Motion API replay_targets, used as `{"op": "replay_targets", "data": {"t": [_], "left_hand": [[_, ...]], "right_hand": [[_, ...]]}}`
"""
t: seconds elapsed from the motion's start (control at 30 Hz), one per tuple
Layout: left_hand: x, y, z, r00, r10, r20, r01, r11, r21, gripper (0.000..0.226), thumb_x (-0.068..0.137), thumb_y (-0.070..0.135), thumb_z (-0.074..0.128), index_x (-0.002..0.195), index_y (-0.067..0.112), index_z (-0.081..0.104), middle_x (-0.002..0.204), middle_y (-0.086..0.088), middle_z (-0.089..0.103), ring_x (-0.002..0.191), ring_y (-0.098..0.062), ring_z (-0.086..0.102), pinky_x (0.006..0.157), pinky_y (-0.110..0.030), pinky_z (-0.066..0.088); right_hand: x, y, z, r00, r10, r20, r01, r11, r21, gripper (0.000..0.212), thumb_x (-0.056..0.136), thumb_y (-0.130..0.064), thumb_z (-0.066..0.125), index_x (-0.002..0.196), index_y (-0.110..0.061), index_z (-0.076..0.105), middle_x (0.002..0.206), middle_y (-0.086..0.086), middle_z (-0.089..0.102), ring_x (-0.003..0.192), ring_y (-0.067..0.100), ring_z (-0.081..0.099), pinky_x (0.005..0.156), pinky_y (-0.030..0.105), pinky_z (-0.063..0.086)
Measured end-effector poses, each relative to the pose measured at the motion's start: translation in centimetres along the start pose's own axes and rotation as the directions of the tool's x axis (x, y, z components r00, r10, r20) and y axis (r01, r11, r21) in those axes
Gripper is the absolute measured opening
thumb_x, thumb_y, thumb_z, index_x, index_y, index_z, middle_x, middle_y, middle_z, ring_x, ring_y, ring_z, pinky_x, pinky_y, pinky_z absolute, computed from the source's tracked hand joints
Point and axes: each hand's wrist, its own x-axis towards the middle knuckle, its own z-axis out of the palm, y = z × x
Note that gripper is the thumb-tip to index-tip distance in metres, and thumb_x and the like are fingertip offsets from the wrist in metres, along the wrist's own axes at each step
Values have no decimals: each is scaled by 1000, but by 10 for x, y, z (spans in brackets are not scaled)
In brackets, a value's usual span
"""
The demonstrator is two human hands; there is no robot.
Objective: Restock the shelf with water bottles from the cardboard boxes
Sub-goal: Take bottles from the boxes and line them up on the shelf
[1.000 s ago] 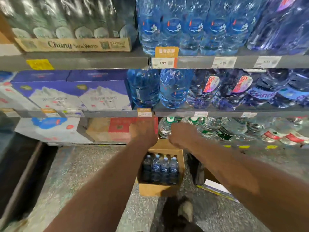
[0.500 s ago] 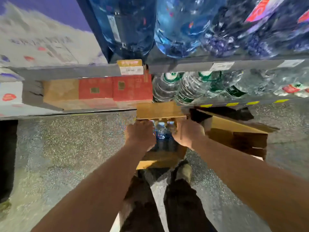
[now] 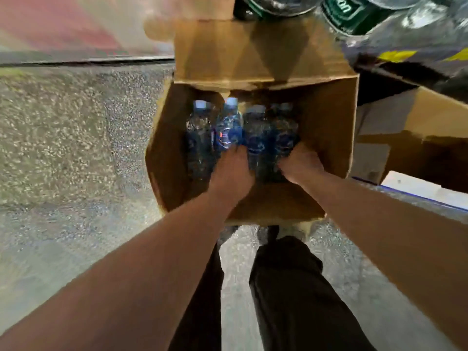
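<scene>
L hand (image 3: 231, 171), R hand (image 3: 301, 164) down in box (image 3: 329, 122) — on bottles (image 3: 229, 127).

Nothing reads cleanly. The water bottles (image 3: 228, 133) in the cardboard box (image 3: 329, 127), at the fingertips of the left hand (image 3: 231, 171) and right hand (image 3: 301, 164), carry blue labels with blurred print. Well beyond the right hand, a green label (image 3: 342, 11) on a big bottle shows white letters, upside down, illegible. Yellow tags (image 3: 397, 55) right of it are blurred, no numbers legible.
</scene>
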Motion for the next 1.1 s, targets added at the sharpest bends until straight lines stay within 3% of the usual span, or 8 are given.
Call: {"op": "replay_targets", "data": {"t": [0.13, 0.23, 0.37, 0.5, 0.67, 0.8, 0.97, 1.1], "left_hand": [[33, 7, 32, 989, -145, -38, 126, 943, -309, 36, 96, 10, 48, 131, 5, 43, 131, -16, 45, 117, -31, 48, 95, -38, 39], [52, 9, 49, 971, -240, 5, 219, 878, -425, 34, 94, 6, 48, 128, 5, 45, 125, -17, 53, 114, -31, 52, 93, -38, 42], [68, 10, 57, 947, -321, -18, 289, 874, -391, 29, 93, 10, 53, 121, 2, 52, 121, -17, 54, 110, -30, 53, 90, -36, 45], [77, 18, 53, 923, -381, 49, 378, 880, -288, 39, 91, 11, 56, 128, 1, 47, 135, -19, 39, 120, -34, 45, 105, -40, 38], [83, 23, 48, 898, -396, 192, 440, 791, -424, 51, 93, 10, 55, 137, 0, 33, 138, -19, 44, 126, -32, 45, 102, -34, 37], [96, 17, 42, 847, -430, 312, 531, 701, -476, 58, 93, 15, 57, 141, 1, 29, 137, -18, 47, 124, -32, 48, 99, -35, 39], [100, 19, 37, 815, -405, 414, 579, 557, -595, 75, 83, 6, 68, 145, 8, 26, 139, -12, 43, 129, -30, 42, 100, -36, 40], [100, 0, 54, 857, -357, 371, 513, 534, -672, 93, 48, 13, 87, 133, 10, 47, 123, -9, 61, 115, -30, 57, 98, -49, 48]], "right_hand": [[39, 6, 19, 991, 123, 51, -131, 969, 209, 55, 91, -24, 61, 139, -5, 42, 134, 15, 52, 118, 33, 54, 86, 34, 47], [56, 6, 26, 984, 170, 52, -177, 922, 345, 58, 84, -17, 71, 137, -7, 47, 132, 13, 55, 114, 30, 57, 83, 32, 49], [65, 10, 25, 982, 174, 71, -188, 925, 329, 52, 84, -14, 72, 131, -5, 52, 130, 13, 57, 114, 29, 58, 79, 28, 48], [65, 13, 23, 989, 137, 62, -150, 913, 380, 56, 84, -14, 71, 135, -8, 48, 134, 11, 54, 117, 28, 56, 84, 29, 47], [67, 17, 19, 986, 104, 133, -161, 815, 556, 66, 88, -9, 64, 143, -10, 27, 141, 10, 44, 124, 27, 47, 93, 32, 42], [75, 17, 19, 964, 88, 251, -231, 743, 628, 60, 85, -2, 67, 138, -9, 41, 128, 6, 53, 114, 23, 52, 89, 31, 43], [82, 17, 11, 931, 91, 353, -316, 683, 658, 68, 71, 4, 73, 132, -7, 45, 124, 14, 57, 112, 32, 57, 95, 48, 49], [76, 18, 9, 927, 78, 367, -329, 638, 696, 34, 67, 10, 67, 93, -9, 57, 99, 12, 60, 103, 33, 60, 84, 42, 52]]}}
